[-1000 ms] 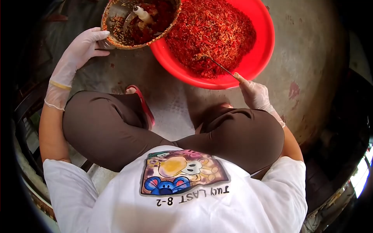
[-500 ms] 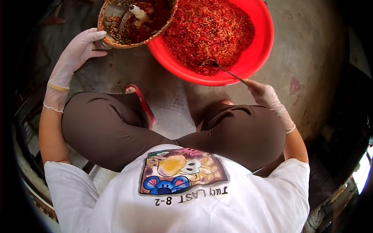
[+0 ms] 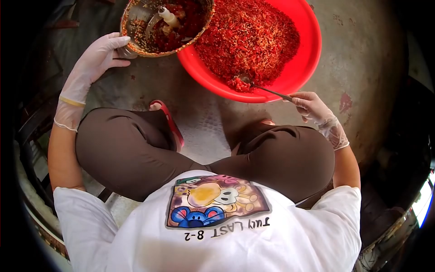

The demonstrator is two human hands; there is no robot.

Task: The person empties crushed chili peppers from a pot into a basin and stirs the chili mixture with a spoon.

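right fingers pinching spoon, tip partly hidden in red mash, left fingers clasping bowl cropped at top

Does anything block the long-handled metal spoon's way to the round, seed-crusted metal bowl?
Partly: some chopped red mix heaped in the round red plastic basin lies between, and the spoon would likely have to clear the rim of the bowl. Nothing else visible intervenes.
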